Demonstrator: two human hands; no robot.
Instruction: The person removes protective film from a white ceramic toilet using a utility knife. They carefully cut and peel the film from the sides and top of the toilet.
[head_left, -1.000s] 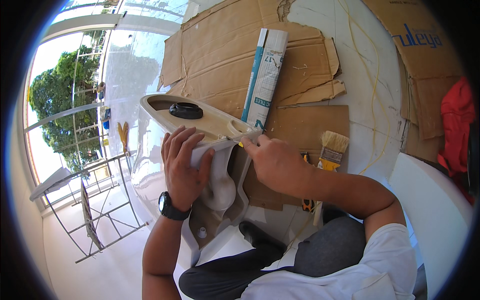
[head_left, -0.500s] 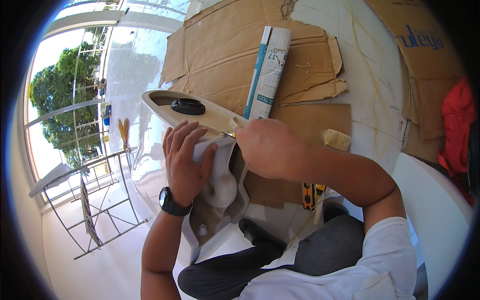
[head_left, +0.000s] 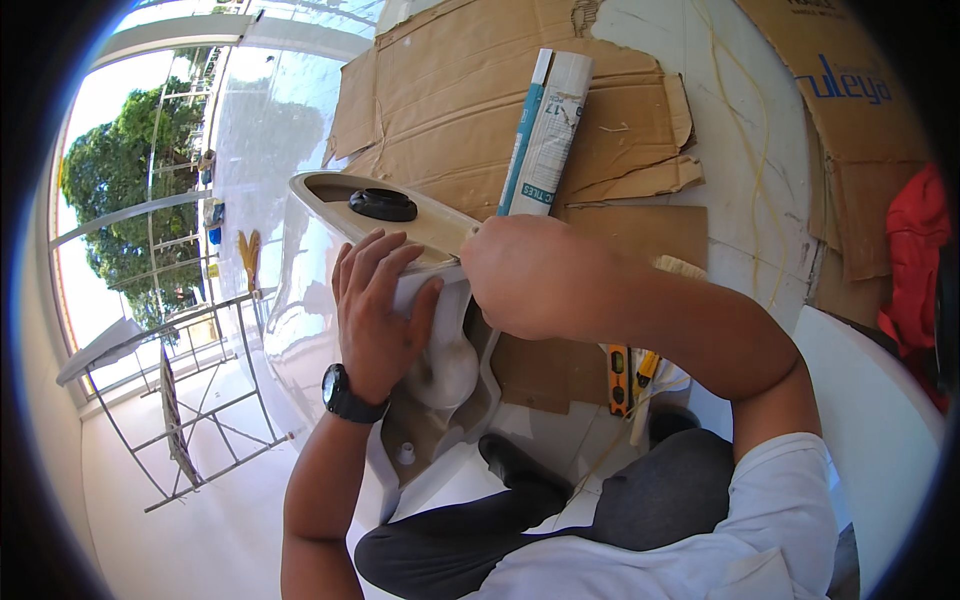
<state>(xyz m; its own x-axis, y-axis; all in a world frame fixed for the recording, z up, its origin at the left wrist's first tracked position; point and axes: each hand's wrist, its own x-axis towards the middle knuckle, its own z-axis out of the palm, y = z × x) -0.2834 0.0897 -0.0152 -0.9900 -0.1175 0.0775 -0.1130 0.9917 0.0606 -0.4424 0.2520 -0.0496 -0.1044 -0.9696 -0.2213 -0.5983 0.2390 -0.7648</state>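
A white ceramic toilet (head_left: 452,378) lies tipped over in front of me, its hollow underside and curved trapway exposed. Set in its far end is a round black rubber ring (head_left: 382,205). My left hand (head_left: 375,310) lies on the ceramic edge with fingers spread and thumb apart. A dark watch sits on that wrist. Closed in a fist, my right hand (head_left: 530,278) presses at the toilet's rim, just right of the left fingertips. It grips a thin metal-tipped tool, now almost wholly hidden by the fist, so its exact kind does not show.
Flattened cardboard (head_left: 480,110) covers the floor ahead, with a folded tile carton (head_left: 546,130) on it. By my right forearm are a brush (head_left: 682,266), an orange spirit level (head_left: 620,380) and a yellow-handled tool (head_left: 648,368). A metal scaffold frame (head_left: 262,385) stands left; red cloth (head_left: 915,240) lies right.
My right fist has shifted slightly along the rim, covering the metal tip and a pale loop that showed before. The left hand keeps its place on the ceramic.
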